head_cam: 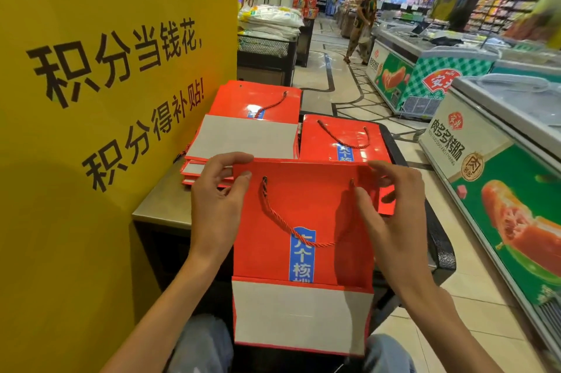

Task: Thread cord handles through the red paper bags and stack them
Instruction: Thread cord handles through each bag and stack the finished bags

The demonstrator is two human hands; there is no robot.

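I hold a flat red paper bag (303, 208) upright over my lap, its white folded bottom toward me. A red twisted cord (282, 221) runs from the left hole in a loop across the blue label toward the right hole. My left hand (217, 199) pinches the bag's top left corner. My right hand (391, 199) pinches the top right edge beside the right hole. Behind lie two piles of red bags: a left stack (249, 117) with a cord on top, and a right stack (343, 139) with a corded bag on top.
A yellow sign wall (106, 84) stands close on my left. The stacks lie on a metal counter (164, 202) and a dark tray (440, 245). Chest freezers (501, 160) line the right. A shopper (362, 20) stands far down the aisle.
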